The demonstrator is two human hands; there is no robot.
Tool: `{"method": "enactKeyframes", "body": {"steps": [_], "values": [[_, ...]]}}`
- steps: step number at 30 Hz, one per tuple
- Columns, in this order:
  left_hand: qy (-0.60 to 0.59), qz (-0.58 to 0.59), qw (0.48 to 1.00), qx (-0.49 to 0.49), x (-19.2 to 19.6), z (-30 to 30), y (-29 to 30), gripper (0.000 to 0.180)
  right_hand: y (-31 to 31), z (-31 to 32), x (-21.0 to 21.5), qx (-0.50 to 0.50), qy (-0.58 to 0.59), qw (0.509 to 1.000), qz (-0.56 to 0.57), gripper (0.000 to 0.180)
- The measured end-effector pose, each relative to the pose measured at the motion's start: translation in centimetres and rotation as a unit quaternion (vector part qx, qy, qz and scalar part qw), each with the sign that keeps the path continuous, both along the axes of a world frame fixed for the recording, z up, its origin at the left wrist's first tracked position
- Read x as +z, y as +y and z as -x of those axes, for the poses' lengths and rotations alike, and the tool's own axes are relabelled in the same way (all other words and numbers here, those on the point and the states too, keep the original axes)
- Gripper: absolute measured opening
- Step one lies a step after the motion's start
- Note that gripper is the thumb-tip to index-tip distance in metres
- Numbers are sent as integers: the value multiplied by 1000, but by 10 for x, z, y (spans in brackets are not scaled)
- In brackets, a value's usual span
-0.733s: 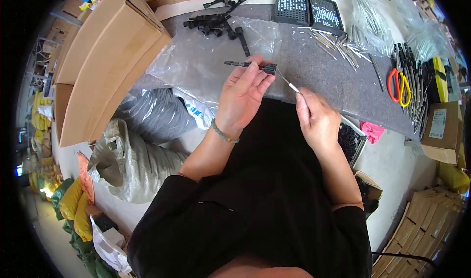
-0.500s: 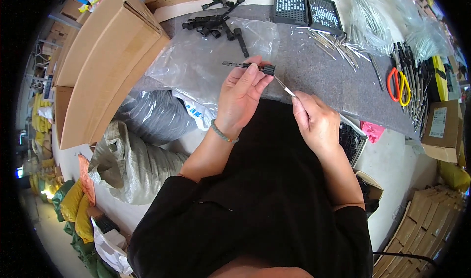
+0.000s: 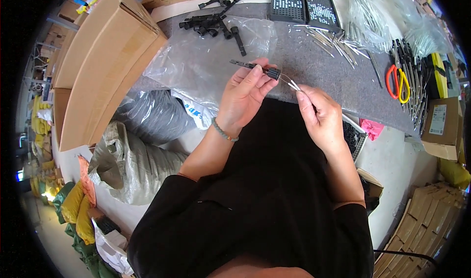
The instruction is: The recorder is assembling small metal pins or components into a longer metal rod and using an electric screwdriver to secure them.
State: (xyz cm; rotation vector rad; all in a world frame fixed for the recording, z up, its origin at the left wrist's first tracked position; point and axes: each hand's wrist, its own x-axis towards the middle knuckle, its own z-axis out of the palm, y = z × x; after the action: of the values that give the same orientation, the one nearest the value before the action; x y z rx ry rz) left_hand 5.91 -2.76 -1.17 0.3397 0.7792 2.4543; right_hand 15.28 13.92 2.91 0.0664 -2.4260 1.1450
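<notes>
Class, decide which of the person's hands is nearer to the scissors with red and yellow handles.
Right. The right hand is left of the scissors, slightly lower in view; the left hand is farther left.

Grey table [image 3: 338,75] directly bears clear plastic bag [image 3: 189,57], two black trays [image 3: 287,15], loose metal rods [image 3: 347,53], red-and-yellow-handled scissors [image 3: 401,81].

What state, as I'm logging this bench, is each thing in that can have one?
Left hand, gripping.
Right hand, pinching.
Slender black plastic part with a ribbed end, held in left hand.
Thin wires with white sleeves, pinched in right hand.
Two black perforated plastic trays, uncovered, white bits inside.
Orange-and-yellow-handled scissors, lying, handles together.
Clear plastic sheet, spread out, wrinkled.
Grey woven sack, mouth open.
</notes>
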Motion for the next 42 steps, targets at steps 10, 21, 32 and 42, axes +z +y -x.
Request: {"method": "enactKeyframes", "body": {"steps": [10,21,32,42], "values": [[-17,-33,999,-14,-3,2,1,30,-2,1,3,15,-47,998,39,18],[60,8,998,13,-1,-1,-1,29,3,-2,4,98,-167,950,246,19],[54,15,998,-23,1,-6,5,35,5,5,-1,111,-202,908,349,19],[115,120,986,3,1,-9,11,30,0,16,6,91,-191,968,137,42]]}}
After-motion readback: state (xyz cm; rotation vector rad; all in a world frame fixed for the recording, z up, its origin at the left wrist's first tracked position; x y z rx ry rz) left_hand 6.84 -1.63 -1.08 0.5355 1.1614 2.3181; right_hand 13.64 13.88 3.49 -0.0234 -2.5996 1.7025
